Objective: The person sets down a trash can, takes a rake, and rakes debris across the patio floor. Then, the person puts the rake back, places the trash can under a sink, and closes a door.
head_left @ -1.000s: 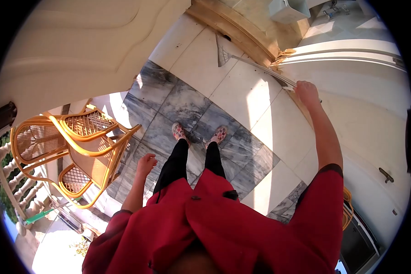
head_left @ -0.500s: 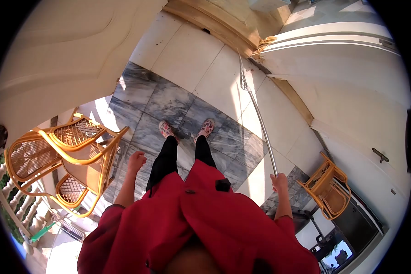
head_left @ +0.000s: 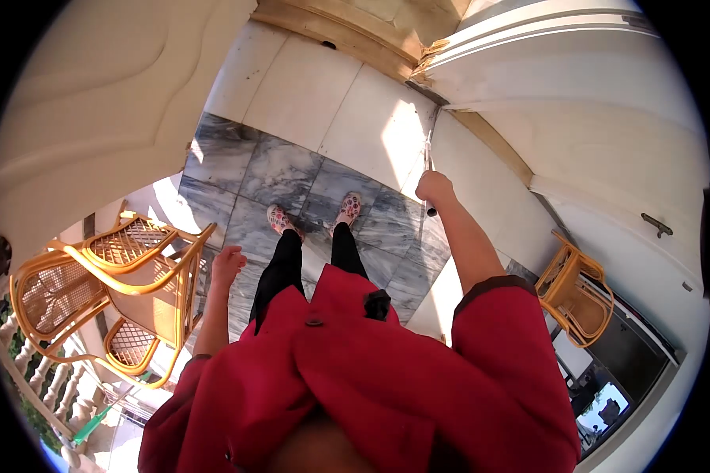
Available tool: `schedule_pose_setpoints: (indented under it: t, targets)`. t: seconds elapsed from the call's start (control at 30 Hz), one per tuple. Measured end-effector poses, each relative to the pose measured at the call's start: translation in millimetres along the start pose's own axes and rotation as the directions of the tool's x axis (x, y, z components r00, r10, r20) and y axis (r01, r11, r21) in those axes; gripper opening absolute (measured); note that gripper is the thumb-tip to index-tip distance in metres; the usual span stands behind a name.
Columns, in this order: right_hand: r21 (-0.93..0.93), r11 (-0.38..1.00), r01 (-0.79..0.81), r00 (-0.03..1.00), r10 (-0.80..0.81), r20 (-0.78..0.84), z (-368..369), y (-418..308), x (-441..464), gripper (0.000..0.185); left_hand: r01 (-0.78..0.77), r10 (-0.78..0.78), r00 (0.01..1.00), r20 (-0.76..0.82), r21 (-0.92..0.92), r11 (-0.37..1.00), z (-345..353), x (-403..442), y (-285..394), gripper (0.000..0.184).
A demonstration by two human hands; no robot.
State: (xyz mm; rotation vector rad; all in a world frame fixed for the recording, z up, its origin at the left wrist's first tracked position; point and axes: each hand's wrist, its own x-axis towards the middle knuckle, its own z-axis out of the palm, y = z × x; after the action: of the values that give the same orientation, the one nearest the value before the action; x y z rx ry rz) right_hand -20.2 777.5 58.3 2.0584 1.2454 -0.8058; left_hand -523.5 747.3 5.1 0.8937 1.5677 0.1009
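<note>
My right hand (head_left: 434,188) is wrapped round a long silver pole (head_left: 429,150), close to its dark end. The arm reaches forward over the pale tiles, and the pole appears foreshortened, pointing away from me toward the doorway. Its far end is too small to make out clearly. My left hand (head_left: 227,264) hangs at my left side with loosely curled fingers and nothing in it. Nearest to that hand is a rattan chair (head_left: 146,292), apart from it.
I stand on grey marble tiles (head_left: 280,169) bordered by pale tiles. A white door (head_left: 576,134) is on the right, with damaged wood at the frame (head_left: 427,59). Another rattan chair (head_left: 572,296) stands right. A pale panel (head_left: 110,102) fills the upper left, above a balustrade (head_left: 55,386).
My right hand has moved forward and up from beside my hip, carrying the pole with it. The pole now looks much shorter. My left hand has hardly moved.
</note>
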Motion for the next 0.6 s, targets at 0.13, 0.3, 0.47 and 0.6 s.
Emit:
schedule_pose_setpoints:
  t: [0.13,0.3,0.47,0.6]
  targets:
    - [0.051,0.997,0.059,0.998,-0.057,-0.038,-37,-38,-15,0.021,0.114,-0.114,0.993,-0.004,-0.01,0.993,-6,-9,-36,0.019]
    - [0.058,0.993,0.098,0.995,-0.098,-0.015,-72,-68,-22,0.022,0.199,-0.202,0.979,-0.026,-0.101,0.975,-25,-14,-64,0.02]
    - [-0.053,0.995,0.083,0.978,-0.092,-0.19,-12,-37,-99,0.017,0.097,-0.109,0.99,-0.086,-0.129,0.987,-47,-11,-64,0.02]
    - [0.597,0.791,-0.13,0.99,0.07,0.123,76,-41,-143,0.022,0.119,-0.129,0.988,-0.079,-0.12,0.986,-58,-13,-52,0.02]
